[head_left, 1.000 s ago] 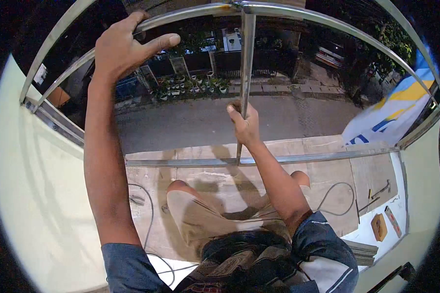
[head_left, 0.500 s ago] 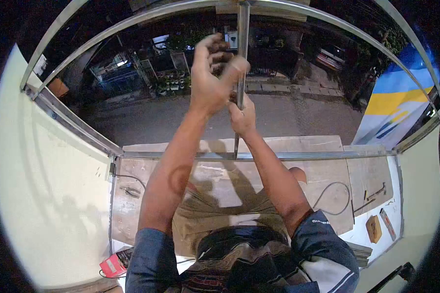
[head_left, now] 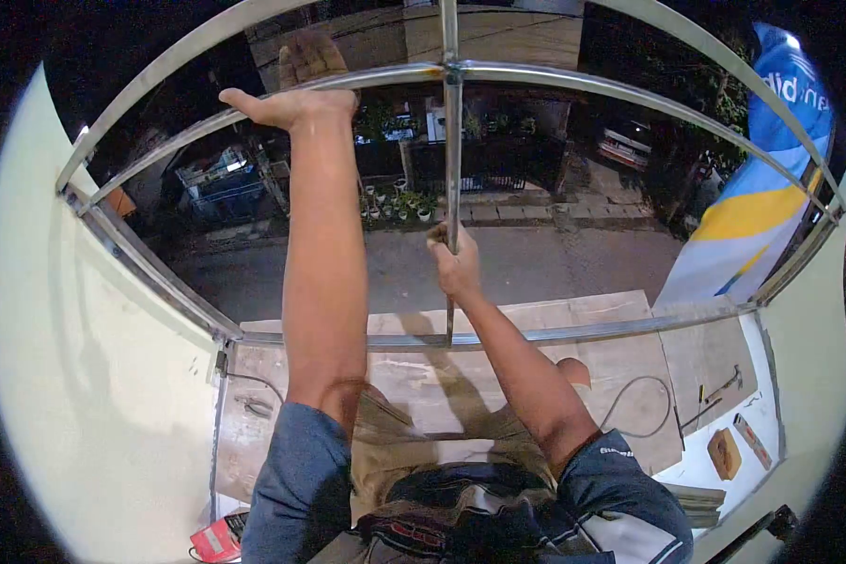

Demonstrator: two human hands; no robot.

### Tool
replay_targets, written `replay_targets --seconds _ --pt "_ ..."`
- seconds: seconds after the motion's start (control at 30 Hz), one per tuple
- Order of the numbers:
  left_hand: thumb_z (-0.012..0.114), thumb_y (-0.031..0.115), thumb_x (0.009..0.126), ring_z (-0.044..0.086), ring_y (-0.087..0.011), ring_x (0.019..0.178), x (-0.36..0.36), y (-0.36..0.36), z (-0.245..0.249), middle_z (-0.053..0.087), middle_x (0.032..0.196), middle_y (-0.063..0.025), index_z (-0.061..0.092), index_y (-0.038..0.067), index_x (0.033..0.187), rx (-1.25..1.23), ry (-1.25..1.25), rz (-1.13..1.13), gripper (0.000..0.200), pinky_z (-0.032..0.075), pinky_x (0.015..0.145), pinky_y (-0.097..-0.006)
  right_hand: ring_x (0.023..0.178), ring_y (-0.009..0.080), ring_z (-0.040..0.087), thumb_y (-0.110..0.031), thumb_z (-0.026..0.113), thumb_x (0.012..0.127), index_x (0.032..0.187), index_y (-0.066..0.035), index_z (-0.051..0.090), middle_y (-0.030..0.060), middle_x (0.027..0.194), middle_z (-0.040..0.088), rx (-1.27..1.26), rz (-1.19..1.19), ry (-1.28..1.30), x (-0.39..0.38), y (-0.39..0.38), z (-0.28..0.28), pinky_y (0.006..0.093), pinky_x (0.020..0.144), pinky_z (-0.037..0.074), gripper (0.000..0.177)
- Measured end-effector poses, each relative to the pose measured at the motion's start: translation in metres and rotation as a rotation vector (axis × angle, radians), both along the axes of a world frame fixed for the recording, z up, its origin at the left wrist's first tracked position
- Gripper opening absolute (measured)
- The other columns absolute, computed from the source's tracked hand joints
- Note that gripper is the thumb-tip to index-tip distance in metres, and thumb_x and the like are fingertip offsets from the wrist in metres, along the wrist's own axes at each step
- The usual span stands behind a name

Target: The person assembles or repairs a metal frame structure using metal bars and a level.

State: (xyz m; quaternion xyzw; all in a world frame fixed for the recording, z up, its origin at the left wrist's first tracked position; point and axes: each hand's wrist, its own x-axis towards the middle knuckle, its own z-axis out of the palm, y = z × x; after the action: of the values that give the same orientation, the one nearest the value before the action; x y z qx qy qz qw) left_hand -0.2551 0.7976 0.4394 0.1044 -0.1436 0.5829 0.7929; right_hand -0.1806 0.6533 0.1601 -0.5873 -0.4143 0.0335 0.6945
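Head view: right grip (head_left: 459, 268) clenched round upright post (head_left: 454, 160); left grip (head_left: 308, 101) spread against curved rail (head_left: 390, 75).

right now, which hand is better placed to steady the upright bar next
Probably the right hand: its fingers already wrap the upright bar below the crossbar. The left hand is open, up at the crossbar, off to the left.

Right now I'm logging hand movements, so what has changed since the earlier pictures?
The left hand let go of the curved rail, swung right towards the upright post, then returned left to the rail, fingers outstretched. The right hand still grips the post.
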Motion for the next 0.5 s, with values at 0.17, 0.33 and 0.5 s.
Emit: replay_targets --seconds 0.17,0.33,0.5 --pt "0.036 0.091 0.070 0.057 -0.0326 0.099 0.001 0.001 0.002 0.056 0.108 -0.0189 0.048 0.001 0.111 -0.029 0.049 0.041 0.099 0.047 0.089 -0.0491 0.074 0.0277 0.059 -0.016 0.061 0.081 0.096 -0.002 0.054 0.0135 0.078 0.060 -0.039 -0.011 0.021 -0.006 -0.003 0.006 0.0378 0.073 0.047 0.022" --pt "0.052 0.077 0.077 0.062 -0.0318 0.094 -0.002 0.000 -0.008 0.063 0.102 -0.0179 0.056 0.000 0.101 0.034 0.023 -0.044 0.081 0.052 0.086 -0.0463 0.078 0.0317 0.062 -0.015 0.064 0.081 0.097 -0.002 0.055 0.0169 0.082 0.063 0.016 0.009 0.038 -0.008 -0.003 0.007 0.0395 0.073 0.048 0.023" --pt "0.057 0.073 0.080 0.052 -0.0359 0.116 -0.021 -0.043 -0.045 0.054 0.129 -0.0193 0.046 -0.001 0.133 0.349 0.389 0.151 0.091 0.043 0.098 -0.0478 0.080 0.0355 0.062 -0.020 0.065 0.080 0.095 -0.003 0.059 0.0188 0.085 0.065 0.059 -0.069 -0.157 0.007 0.008 -0.011 0.0426 0.074 0.049 0.024"
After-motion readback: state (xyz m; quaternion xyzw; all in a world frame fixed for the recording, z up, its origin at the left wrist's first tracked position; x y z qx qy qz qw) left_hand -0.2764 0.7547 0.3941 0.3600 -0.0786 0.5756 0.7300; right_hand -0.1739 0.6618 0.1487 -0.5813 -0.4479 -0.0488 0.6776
